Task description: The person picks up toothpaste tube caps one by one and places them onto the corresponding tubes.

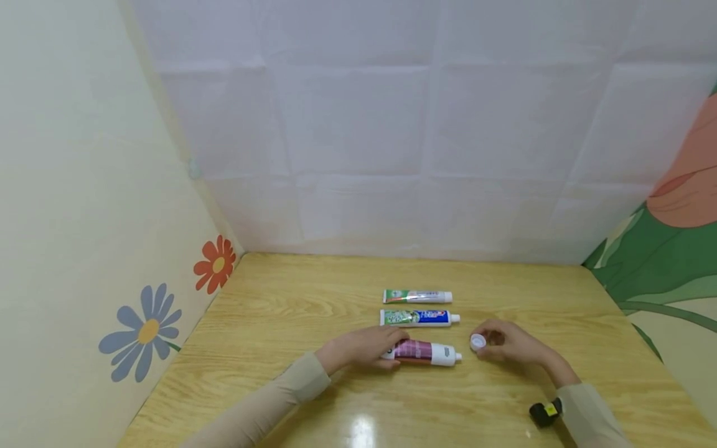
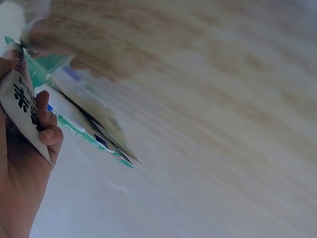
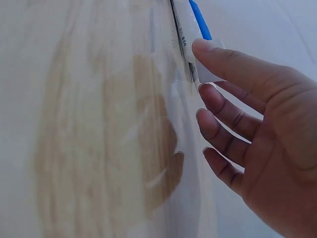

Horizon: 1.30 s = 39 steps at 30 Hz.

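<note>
My left hand (image 1: 364, 346) grips the flat tail end of a maroon and white toothpaste tube (image 1: 416, 351); its uncapped nozzle points right. In the left wrist view the fingers (image 2: 48, 119) curl round the tube's white end (image 2: 22, 101), which carries dark lettering. To the right of the nozzle, and apart from it, my right hand (image 1: 515, 343) pinches a round white cap (image 1: 478, 342), its hollow side showing in the head view. Seen from the right wrist, thumb and forefinger hold the cap (image 3: 210, 69), while the other fingers curve loosely.
Beyond the held tube lie a blue and green toothpaste tube (image 1: 417, 318) and a smaller green and silver one (image 1: 417, 297), both with caps to the right. A black device with a yellow label (image 1: 544, 413) sits at the right sleeve. A white sheet (image 1: 358, 124) hangs behind the wooden table (image 1: 280, 292).
</note>
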Tool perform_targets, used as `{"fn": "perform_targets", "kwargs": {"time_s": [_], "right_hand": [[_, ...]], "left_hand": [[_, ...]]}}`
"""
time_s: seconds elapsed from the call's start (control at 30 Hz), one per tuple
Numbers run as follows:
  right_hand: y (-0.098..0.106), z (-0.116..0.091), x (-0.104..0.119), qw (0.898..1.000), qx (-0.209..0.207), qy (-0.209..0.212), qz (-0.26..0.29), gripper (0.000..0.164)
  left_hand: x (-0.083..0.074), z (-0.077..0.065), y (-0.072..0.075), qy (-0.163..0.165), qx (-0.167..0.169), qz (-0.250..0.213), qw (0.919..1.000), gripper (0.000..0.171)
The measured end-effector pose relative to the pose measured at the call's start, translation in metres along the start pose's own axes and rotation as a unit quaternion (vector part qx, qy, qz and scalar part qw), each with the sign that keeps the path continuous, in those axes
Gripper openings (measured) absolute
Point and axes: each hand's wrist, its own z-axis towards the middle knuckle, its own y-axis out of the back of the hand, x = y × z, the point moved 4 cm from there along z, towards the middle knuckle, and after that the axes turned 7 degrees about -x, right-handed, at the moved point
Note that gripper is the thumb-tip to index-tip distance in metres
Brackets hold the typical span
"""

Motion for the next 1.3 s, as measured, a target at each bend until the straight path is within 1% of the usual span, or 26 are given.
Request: {"fn": "perform_targets", "kwargs": {"time_s": [0.2,0.43,0.5,0.63,0.73,0.87,1.0,1.03,1.13,1.23,1.3], "right_hand": [[0.002,0.001,0.001,1.0,-0.008,0.026,-0.004,0.034],[0.002,0.004,0.005,1.0,-0.001,-0.001,-0.009,0.032],[0.003,0.004,0.007,1.0,-0.004,0.001,-0.012,0.031],[0.006,0.006,0.012,0.999,-0.018,0.023,-0.019,0.029],[0.008,0.007,0.014,0.998,-0.03,0.04,-0.025,0.028],[0.01,0.008,0.017,0.998,-0.038,0.048,-0.027,0.029],[0.013,0.009,0.022,0.997,-0.046,0.055,-0.021,0.03],[0.014,0.01,0.023,0.997,-0.049,0.057,-0.02,0.031],[0.017,0.012,0.028,0.994,-0.064,0.087,-0.016,0.029],[0.02,0.013,0.031,0.993,-0.071,0.097,-0.012,0.029],[0.021,0.014,0.033,0.993,-0.072,0.097,-0.01,0.03]], "left_hand": [[0.002,-0.001,-0.001,-0.006,-0.009,0.004,0.9999,0.06],[0.004,-0.002,0.0,-0.018,-0.03,0.001,0.9994,0.059],[0.004,-0.003,0.002,-0.018,-0.034,0.001,0.9993,0.06],[0.005,-0.005,0.007,-0.019,-0.044,-0.007,0.9988,0.061],[0.007,-0.006,0.008,-0.027,-0.057,-0.014,0.9979,0.061],[0.011,-0.007,0.006,-0.037,-0.074,-0.007,0.9965,0.06],[0.013,-0.008,0.007,-0.044,-0.091,0.005,0.9948,0.061],[0.013,-0.007,0.008,-0.045,-0.094,0.007,0.9945,0.061],[0.013,-0.007,0.013,-0.048,-0.102,0.017,0.9935,0.06],[0.013,-0.007,0.019,-0.055,-0.111,0.019,0.9921,0.059],[0.013,-0.006,0.023,-0.066,-0.123,0.018,0.99,0.057]]}}
